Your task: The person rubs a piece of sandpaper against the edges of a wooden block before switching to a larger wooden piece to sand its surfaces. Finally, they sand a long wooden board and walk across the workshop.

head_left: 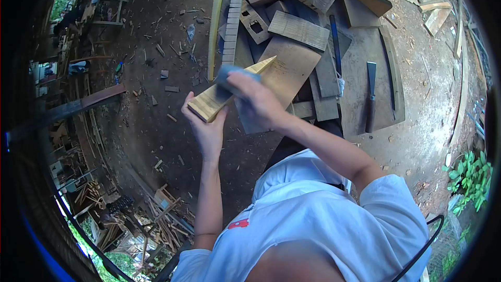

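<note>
A pale, tapered wooden wedge (207, 103) slants across the middle of the view, its thin tip over a brown board (295, 70). My left hand (205, 125) grips its thick lower end, fingers on one side and thumb on the other. My right hand (255, 99), smeared by motion, presses a blue-grey piece that looks like folded sandpaper (223, 79) against the wedge's upper face. That piece covers the wedge's middle.
A chisel (371, 96) lies on a wide board (390, 73) at the right, beside a dark bar (335, 44). Wood blocks (300, 30) are piled ahead. Long strips (218, 23) stand left of them. Chips litter the dirt floor (156, 73); scrap wood (156, 219) fills the lower left.
</note>
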A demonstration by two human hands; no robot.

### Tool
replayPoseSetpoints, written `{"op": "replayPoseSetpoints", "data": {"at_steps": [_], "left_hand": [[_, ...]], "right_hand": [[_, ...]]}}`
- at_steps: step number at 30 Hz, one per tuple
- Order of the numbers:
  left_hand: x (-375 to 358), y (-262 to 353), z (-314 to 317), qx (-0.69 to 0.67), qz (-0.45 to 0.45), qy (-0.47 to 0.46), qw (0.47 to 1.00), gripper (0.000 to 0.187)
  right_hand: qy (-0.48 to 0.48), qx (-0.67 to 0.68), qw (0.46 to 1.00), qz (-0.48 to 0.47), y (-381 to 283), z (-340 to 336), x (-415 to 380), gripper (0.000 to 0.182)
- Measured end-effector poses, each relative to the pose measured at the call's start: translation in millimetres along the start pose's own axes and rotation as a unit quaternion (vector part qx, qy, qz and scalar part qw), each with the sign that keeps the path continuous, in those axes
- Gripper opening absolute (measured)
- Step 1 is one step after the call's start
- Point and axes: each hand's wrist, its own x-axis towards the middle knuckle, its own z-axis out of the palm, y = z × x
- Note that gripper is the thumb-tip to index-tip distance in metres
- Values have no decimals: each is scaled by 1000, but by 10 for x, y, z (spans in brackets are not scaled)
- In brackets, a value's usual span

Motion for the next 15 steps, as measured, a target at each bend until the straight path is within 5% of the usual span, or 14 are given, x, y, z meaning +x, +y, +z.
{"op": "replayPoseSetpoints", "data": {"at_steps": [3, 5, 10, 13, 15], "left_hand": [[-103, -43, -55, -7, -4, 21, 1000, 78], [-129, -7, -9, 38, 51, 19, 998, 76], [8, 38, -12, -3, 41, -11, 999, 72], [39, 12, -144, -33, -42, -59, 997, 72], [-16, 82, -241, 76, 51, -71, 993, 71]], "right_hand": [[56, -41, 985, 156, 524, -70, 48, 49], [61, -67, 982, 166, 612, -15, 0, 51], [-32, 38, 998, -26, -505, -76, -60, 60], [52, 43, 997, 48, 294, 82, -88, 55], [76, -74, 985, 138, 909, -101, -102, 43]]}}
